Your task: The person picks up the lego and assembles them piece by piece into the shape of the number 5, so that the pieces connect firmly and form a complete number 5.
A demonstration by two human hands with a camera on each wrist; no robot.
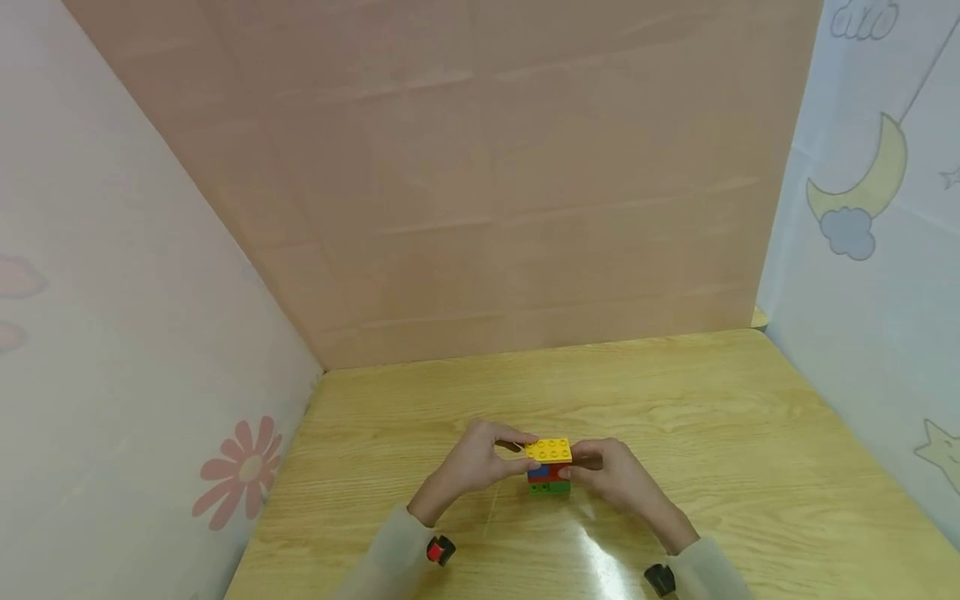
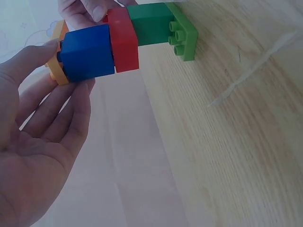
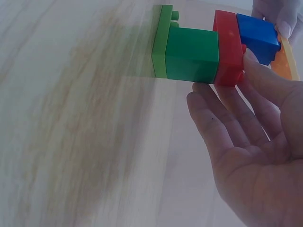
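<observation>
A stack of toy building bricks stands on the wooden table between the two hands. At its base is a light green plate [image 2: 190,38] with studs showing on one side. On that sits a dark green brick [image 3: 191,54], then a red brick [image 2: 124,40] laid across it. A blue brick [image 2: 87,53] rests on the red one's left part, topped by a yellow plate [image 1: 551,451]. My left hand [image 1: 476,458] pinches the yellow plate at its left end, fingers reaching behind the blue brick. From the right, my right hand [image 1: 618,475] holds the red brick between thumb and fingers.
The wooden table [image 1: 405,400] ends at a brown covered panel [image 1: 487,208] at the back. Pale printed sheets border it, a left sheet [image 1: 150,333] with a flower and a right sheet [image 1: 855,333] with a moon. Dark wrist pieces show at both cuffs.
</observation>
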